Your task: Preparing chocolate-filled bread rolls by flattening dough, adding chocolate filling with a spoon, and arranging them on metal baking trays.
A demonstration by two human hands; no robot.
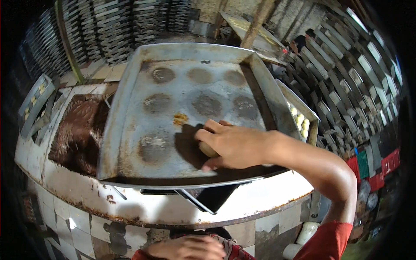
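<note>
My right hand (225, 145) reaches in from the right and curls its fingers round a tan rounded lump (208, 149), mostly hidden by the fingers. It is low over the front right part of a large, worn metal tray (177, 91). The tray's floor shows several dark round stains. Left of the fingertips is a small yellow-brown smear (180, 119). My left hand (190, 249) is at the lower edge, close to my body and away from the tray; its fingers are blurred and nothing shows in them.
The tray rests on a white counter (164, 206) with a rusty front edge. To its left is dark brown paste (80, 130) in a recess. A smaller tray (314, 130) on the right holds pale balls. Stacked slatted metal (342, 78) rises at the right.
</note>
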